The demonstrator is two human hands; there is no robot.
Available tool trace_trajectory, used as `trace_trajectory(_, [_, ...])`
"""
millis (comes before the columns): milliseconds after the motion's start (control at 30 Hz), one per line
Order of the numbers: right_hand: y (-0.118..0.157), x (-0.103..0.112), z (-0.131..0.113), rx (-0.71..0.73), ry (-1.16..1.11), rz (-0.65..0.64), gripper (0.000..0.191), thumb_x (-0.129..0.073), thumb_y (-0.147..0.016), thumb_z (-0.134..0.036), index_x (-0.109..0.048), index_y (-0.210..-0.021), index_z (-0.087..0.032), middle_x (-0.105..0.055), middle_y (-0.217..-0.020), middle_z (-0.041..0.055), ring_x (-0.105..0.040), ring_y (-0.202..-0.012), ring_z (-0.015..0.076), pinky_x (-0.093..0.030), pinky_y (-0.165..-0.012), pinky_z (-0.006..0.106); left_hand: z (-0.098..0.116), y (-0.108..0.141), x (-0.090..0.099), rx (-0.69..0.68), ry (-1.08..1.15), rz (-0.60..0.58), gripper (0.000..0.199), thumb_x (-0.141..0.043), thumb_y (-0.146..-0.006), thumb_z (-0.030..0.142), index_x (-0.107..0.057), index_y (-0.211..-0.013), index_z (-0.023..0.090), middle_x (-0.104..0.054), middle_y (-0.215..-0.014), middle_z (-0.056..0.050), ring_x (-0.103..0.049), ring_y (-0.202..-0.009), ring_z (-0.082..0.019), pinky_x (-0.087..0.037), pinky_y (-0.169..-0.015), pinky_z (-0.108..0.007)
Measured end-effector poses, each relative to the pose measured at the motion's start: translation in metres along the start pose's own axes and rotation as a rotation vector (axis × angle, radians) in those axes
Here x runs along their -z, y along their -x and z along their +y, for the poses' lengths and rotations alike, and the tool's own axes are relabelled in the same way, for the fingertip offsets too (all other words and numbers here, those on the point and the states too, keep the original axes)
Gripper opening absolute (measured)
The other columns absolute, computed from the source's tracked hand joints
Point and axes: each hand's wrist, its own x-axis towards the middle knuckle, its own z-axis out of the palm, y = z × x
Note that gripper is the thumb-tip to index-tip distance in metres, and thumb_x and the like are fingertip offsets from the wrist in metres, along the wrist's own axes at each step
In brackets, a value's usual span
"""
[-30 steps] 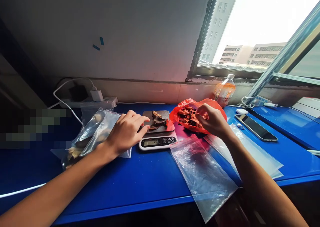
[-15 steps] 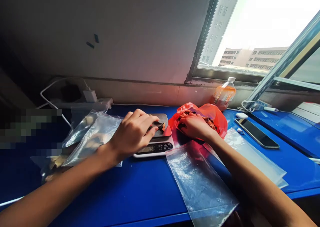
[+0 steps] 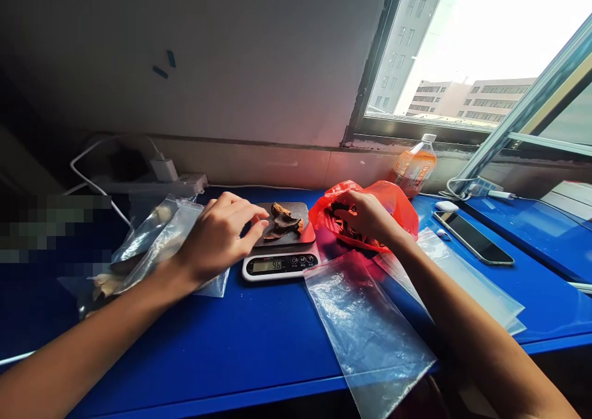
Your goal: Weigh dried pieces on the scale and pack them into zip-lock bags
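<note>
Dark, curled dried slices [image 3: 284, 223] lie on the plate of a digital kitchen scale [image 3: 280, 265], whose display seems to show 9.6 or 96. Just left of them hovers my left hand [image 3: 222, 234], thumb and fingers apart, with nothing in it. My right hand [image 3: 365, 214] reaches into a red plastic bag [image 3: 398, 203] of similar dried slices. Its fingers are bent in a pinch at the slices by the bag's left side, fingertips partly hidden. In front of the bag, a clear plastic bag [image 3: 365, 326] lies flat over the table edge.
Filled clear bags [image 3: 152, 240] lie at left beside my forearm. More flat clear bags [image 3: 481, 289] are at right, near a phone [image 3: 476, 237] and a white earphone case [image 3: 446, 206]. An orange drink bottle [image 3: 416, 166] stands behind the red bag. A power strip [image 3: 192, 185] lies by the wall.
My left hand has let go of the slices and drawn back left, leaving them on the scale. My right hand has lifted slightly inside the red bag, with its fingers more bent.
</note>
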Motion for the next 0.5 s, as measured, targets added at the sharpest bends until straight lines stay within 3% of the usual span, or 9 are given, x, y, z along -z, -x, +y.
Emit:
trace_trajectory(167, [0.003,0.009,0.0,0.056,-0.001,0.004,0.016,-0.058,-0.08,-0.013,-0.068,-0.091,-0.016,-0.068,-0.09,0.0071,-0.063,-0.08,0.0195,-0.047,-0.072,0.031,0.026,-0.037,-0.011,-0.053,0.022,-0.21,0.024,-0.051,-0.088,0.032,-0.07,-0.098,0.021,-0.068,-0.099,-0.006,-0.054,-0.097,-0.025,-0.044,-0.086,-0.04])
trace_trajectory(300, [0.01,0.025,-0.01,0.128,-0.037,-0.031,0.024,-0.053,-0.077,-0.004,-0.07,-0.089,-0.016,-0.065,-0.098,0.0077,-0.061,-0.082,0.0171,-0.048,-0.075,0.029,0.017,-0.064,-0.022,-0.179,0.047,-0.411,0.024,-0.056,-0.084,0.025,-0.07,-0.102,0.03,-0.065,-0.112,-0.003,-0.049,-0.106,-0.025,-0.04,-0.087,-0.039])
trace_trajectory(500, [0.025,0.037,-0.037,0.242,-0.06,0.162,0.029,-0.048,-0.084,-0.006,-0.071,-0.094,-0.02,-0.058,-0.099,0.007,-0.059,-0.081,0.0149,-0.047,-0.074,0.028,0.005,-0.078,-0.023,-0.337,0.048,-0.534,0.019,-0.057,-0.086,0.026,-0.072,-0.095,0.033,-0.066,-0.11,-0.001,-0.047,-0.109,-0.024,-0.034,-0.087,-0.038])
